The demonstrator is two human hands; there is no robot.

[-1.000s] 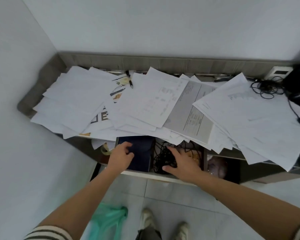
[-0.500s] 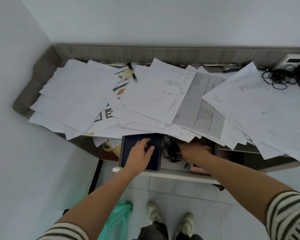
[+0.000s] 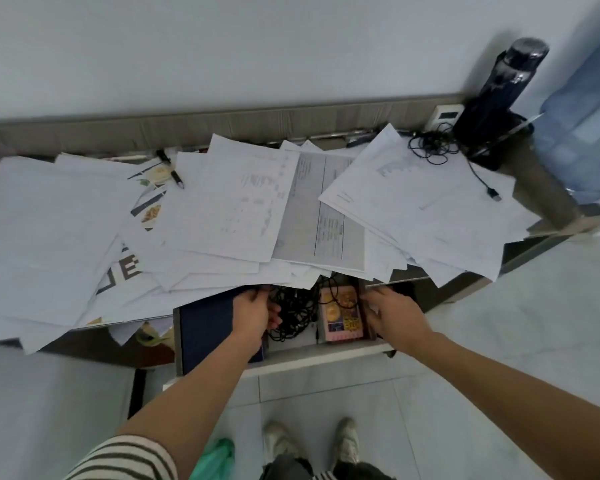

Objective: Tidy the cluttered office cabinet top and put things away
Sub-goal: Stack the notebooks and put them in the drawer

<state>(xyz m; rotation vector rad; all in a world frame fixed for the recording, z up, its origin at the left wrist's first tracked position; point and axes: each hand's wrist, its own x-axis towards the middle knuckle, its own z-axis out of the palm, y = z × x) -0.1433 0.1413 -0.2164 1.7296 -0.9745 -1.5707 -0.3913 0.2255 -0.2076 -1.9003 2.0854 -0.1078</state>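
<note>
Across the cabinet top (image 3: 544, 192) papers (image 3: 222, 209) are still left scattered. In the open drawer (image 3: 326, 355) the notebook (image 3: 208, 327) is gripped by the left hand (image 3: 253, 317). The right hand (image 3: 395, 320) has been shifted off the cables (image 3: 295, 313) to beside the pink box (image 3: 340, 317), and its finger state cannot be told; room is probably being made.

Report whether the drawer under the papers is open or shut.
Open: the drawer is pulled out below the papers, exposing a blue book, black cables and a pink box.

My left sleeve (image 3: 129, 459): cream with dark stripes, as far as I can see.
My shoes (image 3: 281, 441): pale trainers.
My trousers (image 3: 291, 469): dark.
</note>
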